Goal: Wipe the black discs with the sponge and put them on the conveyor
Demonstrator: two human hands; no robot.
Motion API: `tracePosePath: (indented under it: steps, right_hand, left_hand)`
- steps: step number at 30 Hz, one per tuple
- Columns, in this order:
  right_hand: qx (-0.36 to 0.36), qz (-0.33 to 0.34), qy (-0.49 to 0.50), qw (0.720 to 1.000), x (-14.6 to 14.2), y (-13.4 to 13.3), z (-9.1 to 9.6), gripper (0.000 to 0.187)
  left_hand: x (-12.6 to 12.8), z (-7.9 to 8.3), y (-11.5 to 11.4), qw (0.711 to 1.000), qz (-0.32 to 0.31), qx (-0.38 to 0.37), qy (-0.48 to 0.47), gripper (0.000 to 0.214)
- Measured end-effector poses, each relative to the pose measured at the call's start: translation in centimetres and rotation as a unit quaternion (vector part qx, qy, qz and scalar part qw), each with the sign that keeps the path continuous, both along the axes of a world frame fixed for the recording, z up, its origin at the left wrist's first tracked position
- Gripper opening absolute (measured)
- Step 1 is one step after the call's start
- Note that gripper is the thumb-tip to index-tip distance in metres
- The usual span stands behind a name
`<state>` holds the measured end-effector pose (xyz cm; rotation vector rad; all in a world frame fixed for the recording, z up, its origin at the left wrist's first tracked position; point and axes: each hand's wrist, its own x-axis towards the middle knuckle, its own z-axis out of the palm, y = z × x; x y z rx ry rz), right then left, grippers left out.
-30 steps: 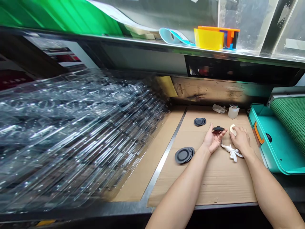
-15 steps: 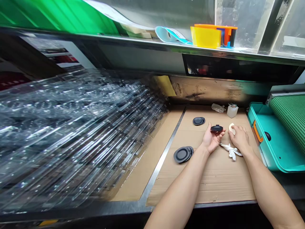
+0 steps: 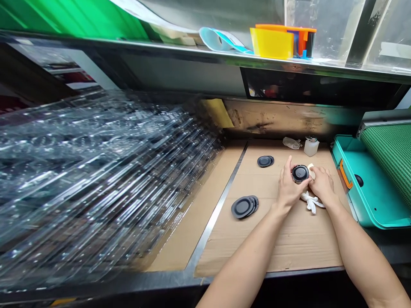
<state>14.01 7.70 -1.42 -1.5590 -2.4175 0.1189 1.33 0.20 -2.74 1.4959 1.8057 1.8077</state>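
Note:
My left hand (image 3: pixel 287 188) grips a round black plastic part (image 3: pixel 300 173) by its rim, its recessed face tilted up toward me. In my right hand (image 3: pixel 323 185) is a small cream-white pad (image 3: pixel 311 167), pinched and held up to the right edge of the part; its exact material is unclear. A crumpled white cloth or glove (image 3: pixel 311 204) lies just below both hands on the cardboard (image 3: pixel 289 248). To the left sit more flat black oval pieces, a small overlapping group (image 3: pixel 265 161) farther back and another stack (image 3: pixel 242 207) closer to me.
Clear plastic trays (image 3: pixel 112 171) are stacked along the left. A small bottle (image 3: pixel 311 146) and a crumpled clear bag (image 3: pixel 291 143) stand behind. At right are a teal bin (image 3: pixel 364 216) with a black piece inside and a green belt (image 3: pixel 390 149). A shelf holds a yellow container (image 3: pixel 272 42).
My left hand has turned the black part from edge-on to face-up. Both hands have come together, bringing the pad to the part's edge. The view has shifted slightly.

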Motion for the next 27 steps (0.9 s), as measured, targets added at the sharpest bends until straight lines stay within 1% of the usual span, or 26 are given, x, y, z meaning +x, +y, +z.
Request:
tracePosePath:
  steps: [5, 15, 18, 19, 20, 21, 22, 23, 24, 25, 26, 27]
  right_hand:
    - [0.0, 0.0, 0.003, 1.0, 0.0, 0.1, -0.2, 0.038]
    - [0.004, -0.001, 0.001, 1.0, -0.1, 0.2, -0.2, 0.039]
    - [0.004, -0.002, 0.001, 1.0, -0.1, 0.2, -0.2, 0.039]
    - [0.005, -0.001, 0.001, 1.0, -0.1, 0.2, -0.3, 0.039]
    - [0.007, -0.001, 0.002, 1.0, -0.1, 0.2, -0.3, 0.038]
    - [0.008, -0.001, 0.003, 1.0, 0.0, 0.2, -0.4, 0.038]
    - [0.01, 0.0, 0.005, 1.0, 0.0, 0.2, -0.4, 0.038]
    - [0.013, 0.0, 0.007, 1.0, 0.0, 0.2, -0.4, 0.037]
    - [0.015, 0.0, 0.009, 1.0, -0.1, 0.1, -0.4, 0.037]
    - [0.016, -0.001, 0.01, 1.0, -0.1, 0.1, -0.4, 0.036]
    - [0.017, -0.001, 0.01, 1.0, -0.1, 0.0, -0.3, 0.035]
    - [0.015, -0.001, 0.009, 1.0, -0.1, 0.0, -0.3, 0.035]
  left_hand:
    - [0.0, -0.3, 0.0, 0.999, -0.002, 0.008, 0.033, 0.109]
    - [-0.3, -1.2, 0.6, 1.0, -0.011, 0.002, -0.013, 0.111]
    - [-0.3, -1.1, 0.5, 1.0, -0.006, 0.0, -0.005, 0.111]
    - [-0.3, -0.9, 0.4, 1.0, -0.007, 0.0, 0.0, 0.109]
    - [-0.4, -0.7, 0.3, 1.0, -0.009, -0.008, 0.006, 0.103]
    - [-0.6, -0.4, 0.2, 0.999, -0.01, -0.03, 0.017, 0.089]
    - [-0.8, -0.1, 0.1, 0.997, -0.006, -0.07, 0.035, 0.069]
    - [-1.0, 0.2, -0.1, 0.99, 0.003, -0.125, 0.061, 0.048]
    - [-1.3, 0.4, -0.2, 0.978, 0.017, -0.187, 0.094, 0.035]
    - [-1.5, 0.6, -0.3, 0.96, 0.034, -0.245, 0.129, 0.035]
    - [-1.7, 0.8, -0.3, 0.943, 0.052, -0.287, 0.163, 0.039]
    - [-1.8, 0.8, -0.4, 0.929, 0.068, -0.31, 0.192, 0.04]
